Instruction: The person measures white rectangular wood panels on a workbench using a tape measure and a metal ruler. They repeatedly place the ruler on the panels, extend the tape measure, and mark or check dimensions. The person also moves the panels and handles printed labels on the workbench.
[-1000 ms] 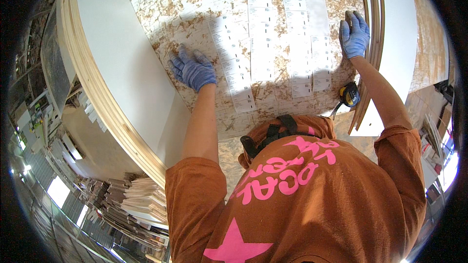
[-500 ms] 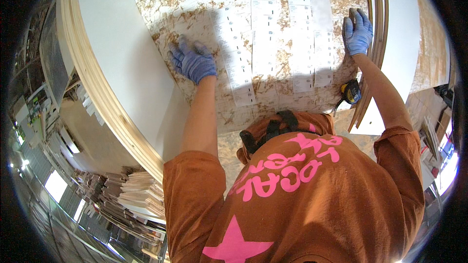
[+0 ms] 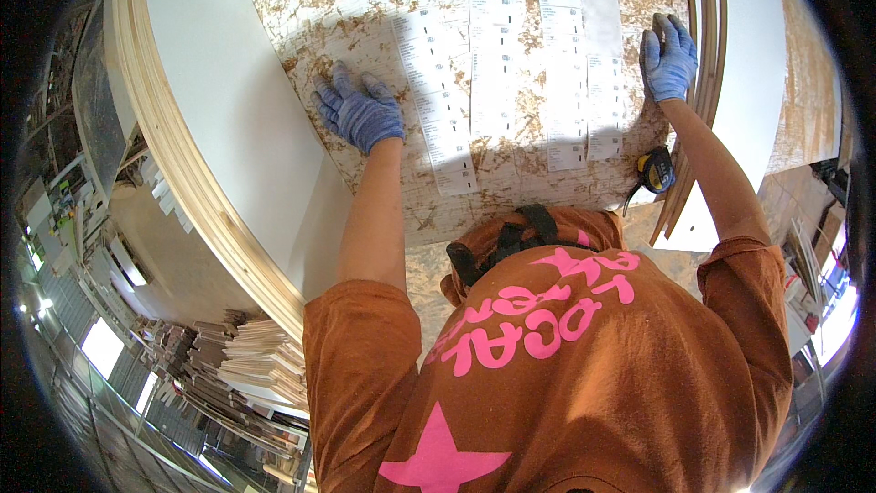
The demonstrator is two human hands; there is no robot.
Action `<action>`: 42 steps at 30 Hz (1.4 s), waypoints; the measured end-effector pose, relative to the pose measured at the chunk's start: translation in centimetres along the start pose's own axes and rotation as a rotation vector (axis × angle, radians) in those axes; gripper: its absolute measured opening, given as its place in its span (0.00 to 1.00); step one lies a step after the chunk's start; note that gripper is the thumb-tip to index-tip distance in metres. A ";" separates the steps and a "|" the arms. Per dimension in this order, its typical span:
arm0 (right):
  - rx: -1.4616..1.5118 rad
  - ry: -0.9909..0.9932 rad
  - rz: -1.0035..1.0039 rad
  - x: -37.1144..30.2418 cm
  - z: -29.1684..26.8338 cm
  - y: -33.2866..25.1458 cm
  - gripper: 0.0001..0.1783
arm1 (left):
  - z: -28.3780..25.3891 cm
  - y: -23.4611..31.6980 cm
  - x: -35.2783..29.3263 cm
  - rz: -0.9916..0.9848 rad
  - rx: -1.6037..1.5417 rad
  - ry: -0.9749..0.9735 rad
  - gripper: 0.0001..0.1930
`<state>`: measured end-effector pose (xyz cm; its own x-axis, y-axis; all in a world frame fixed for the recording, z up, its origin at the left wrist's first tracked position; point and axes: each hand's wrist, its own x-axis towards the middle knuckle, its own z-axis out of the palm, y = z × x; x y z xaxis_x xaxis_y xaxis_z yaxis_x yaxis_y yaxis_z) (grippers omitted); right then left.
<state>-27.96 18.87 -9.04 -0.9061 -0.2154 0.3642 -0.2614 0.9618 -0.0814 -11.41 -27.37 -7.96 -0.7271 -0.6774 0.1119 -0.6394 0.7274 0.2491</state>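
My left hand, in a blue knit glove, rests on a worn, paint-flecked board with its fingers spread. Beside it lies a strip of white printed labels. More label strips run side by side across the middle of the board. My right hand, gloved the same, lies at the board's right side with fingers stretched, next to the edges of stacked panels. Just below that hand sits a black and yellow tape measure.
A stack of white-faced panels with pale layered edges stands along the left. Stacked wood pieces fill a place farther down on the left. At the right, another white panel borders a brownish board.
My left hand has shifted very slightly up and left, its fingers a little straighter. The right hand stays nearly in the same place.
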 end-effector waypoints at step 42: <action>0.115 0.014 0.100 0.4 -1.6 -1.9 0.22 | -0.2 0.0 -0.3 0.006 0.032 -0.017 0.28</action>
<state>-27.27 17.22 -7.29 -0.9249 -0.1165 0.3618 -0.2074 0.9524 -0.2236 -11.13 -27.18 -7.79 -0.7351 -0.6710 0.0971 -0.6422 0.7350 0.2177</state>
